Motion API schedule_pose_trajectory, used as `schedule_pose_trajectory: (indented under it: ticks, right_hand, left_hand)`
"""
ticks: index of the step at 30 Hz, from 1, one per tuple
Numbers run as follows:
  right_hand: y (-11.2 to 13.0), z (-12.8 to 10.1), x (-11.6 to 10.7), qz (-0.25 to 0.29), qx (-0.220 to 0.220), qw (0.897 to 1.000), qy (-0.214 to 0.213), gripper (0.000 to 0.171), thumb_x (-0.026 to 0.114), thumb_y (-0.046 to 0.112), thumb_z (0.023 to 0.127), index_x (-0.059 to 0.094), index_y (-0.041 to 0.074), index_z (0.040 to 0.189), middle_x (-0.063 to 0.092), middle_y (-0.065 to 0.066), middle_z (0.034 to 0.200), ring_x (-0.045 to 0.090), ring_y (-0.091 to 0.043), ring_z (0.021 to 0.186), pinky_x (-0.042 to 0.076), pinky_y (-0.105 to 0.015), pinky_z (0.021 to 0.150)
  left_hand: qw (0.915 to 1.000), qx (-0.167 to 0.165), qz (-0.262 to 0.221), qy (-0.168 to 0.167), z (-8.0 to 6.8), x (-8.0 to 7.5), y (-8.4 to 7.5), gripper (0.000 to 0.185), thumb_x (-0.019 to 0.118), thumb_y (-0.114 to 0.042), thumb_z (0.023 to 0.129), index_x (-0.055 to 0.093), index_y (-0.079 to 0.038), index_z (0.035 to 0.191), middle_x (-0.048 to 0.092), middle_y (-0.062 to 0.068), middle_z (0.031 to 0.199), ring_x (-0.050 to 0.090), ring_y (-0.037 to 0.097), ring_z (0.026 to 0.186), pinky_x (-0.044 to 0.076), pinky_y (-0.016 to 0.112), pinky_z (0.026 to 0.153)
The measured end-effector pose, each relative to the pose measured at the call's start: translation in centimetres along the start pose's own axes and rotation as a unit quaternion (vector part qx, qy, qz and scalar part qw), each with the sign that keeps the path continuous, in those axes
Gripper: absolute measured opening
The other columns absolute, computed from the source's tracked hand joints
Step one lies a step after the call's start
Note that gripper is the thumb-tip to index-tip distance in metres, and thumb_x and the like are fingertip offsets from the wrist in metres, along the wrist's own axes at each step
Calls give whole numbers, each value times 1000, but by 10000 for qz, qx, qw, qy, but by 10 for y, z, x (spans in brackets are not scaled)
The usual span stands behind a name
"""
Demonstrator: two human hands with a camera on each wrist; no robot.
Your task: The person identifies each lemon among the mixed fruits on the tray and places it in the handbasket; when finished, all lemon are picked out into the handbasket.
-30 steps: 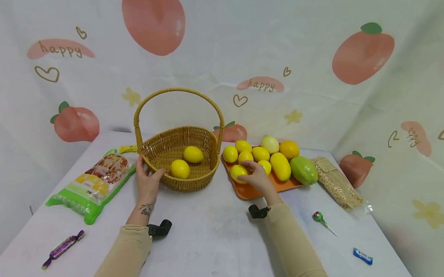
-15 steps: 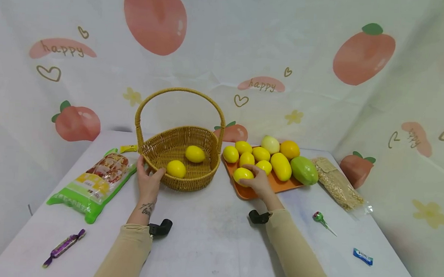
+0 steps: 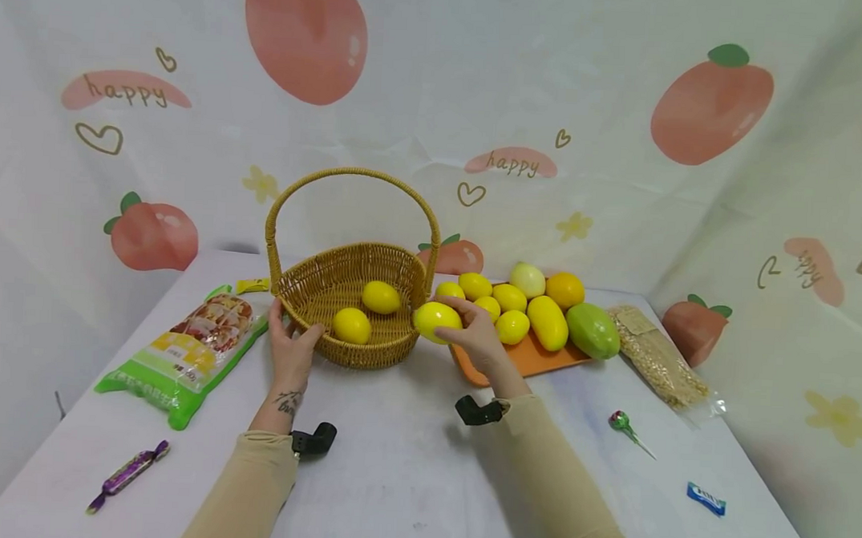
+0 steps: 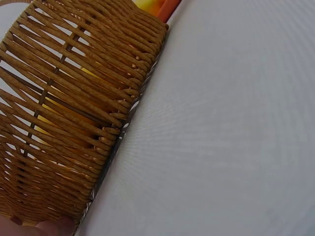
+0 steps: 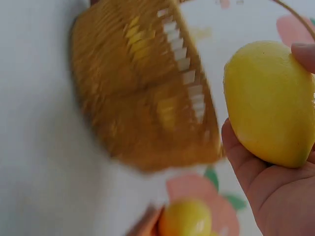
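**Lemon (image 3: 438, 323) held beside a wicker basket (image 3: 369, 359)**

The fingers (image 5: 246, 166) of the right hand (image 3: 475, 335) are clamped on the lemon, which is held just beside the basket's right rim and is not yet inside; whether the rim is touched cannot be told. The near left side of the basket is met by the left hand (image 3: 293, 359), whose thumb and fingers are set apart against the wicker.

Within the basket, two lemons are seen: a nearer lemon (image 3: 352, 326) and a farther lemon (image 3: 381, 297). To the right, an orange tray (image 3: 521, 359) is occupied by five visible lemons (image 3: 512, 327), together with a mango (image 3: 547, 323), an orange (image 3: 565, 291), a pale round fruit (image 3: 528, 280) and a green papaya (image 3: 593, 331).

The work is judged to be at an early stage: two lemons are placed, one is in hand, and the five on the tray may be left to be moved. Whether the other fruits are also included cannot be determined. On the surrounding worktop (image 3: 392, 492), packaged foods and sweets are seen at both sides, untouched.
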State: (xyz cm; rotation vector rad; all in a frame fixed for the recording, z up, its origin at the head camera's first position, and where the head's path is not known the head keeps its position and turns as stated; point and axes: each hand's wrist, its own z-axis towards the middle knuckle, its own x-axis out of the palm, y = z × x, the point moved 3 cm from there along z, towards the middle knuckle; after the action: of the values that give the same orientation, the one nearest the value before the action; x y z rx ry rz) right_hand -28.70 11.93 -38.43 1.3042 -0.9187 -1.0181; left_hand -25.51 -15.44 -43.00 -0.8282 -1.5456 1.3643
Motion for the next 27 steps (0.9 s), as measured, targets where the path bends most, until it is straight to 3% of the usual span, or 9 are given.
schedule_pose_trajectory:
  ticks: [7,14,22,27]
  right_hand:
    - [23,41,54,-287,-349,9981,424,56,65,-2,78,49,0,131,51,-14,130,50,-18,103,46,-27,86]
    - [28,75,94,-533,-337,9951,766,55,67,3,80,50,5,132,51,-12,131,54,-23,106,48,-30,86]
    - [24,90,109,-629,-218,9940,873,56,67,3,79,49,3,132,51,-12,130,54,-23,106,48,-29,85]
    - [24,87,107,-518,-303,9942,898,57,66,1,81,47,5,134,49,-12,136,47,-25,123,42,-33,99]
  left_hand:
    - [10000,-14,-19,6,0,-1,0,86,53,-1,83,4,-23,150,5,-2,154,19,26,136,30,41,105]
    - [10000,-48,55,11,0,-1,2,84,53,-2,84,4,-22,150,3,-1,155,15,27,139,28,42,108]
    - [10000,-15,74,-17,1,-1,4,84,54,-3,83,7,-23,149,5,-1,155,16,27,138,28,43,108]
    - [9999,14,89,-65,2,-2,3,84,54,-3,82,8,-23,149,5,-1,155,17,28,138,29,43,107]
